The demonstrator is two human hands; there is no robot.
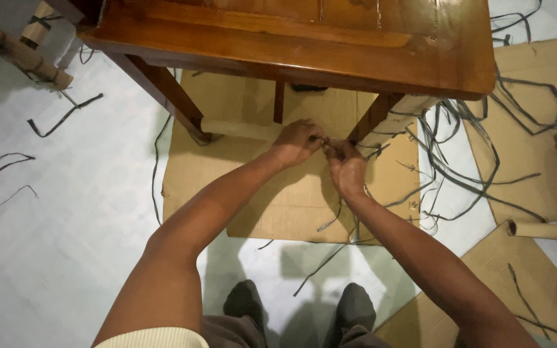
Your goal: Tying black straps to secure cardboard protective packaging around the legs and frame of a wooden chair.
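Left hand (298,142): grip closed, a dark strap (356,219) is pinched at its upper end.
Right hand (346,166): grip closed on the same strap, touching the left at 10 o'clock.
Strap: trailed toward 6 o'clock across cardboard (278,200).
Wooden furniture (304,38): at 12 o'clock.
Loose straps (472,148): scattered at 3 o'clock.
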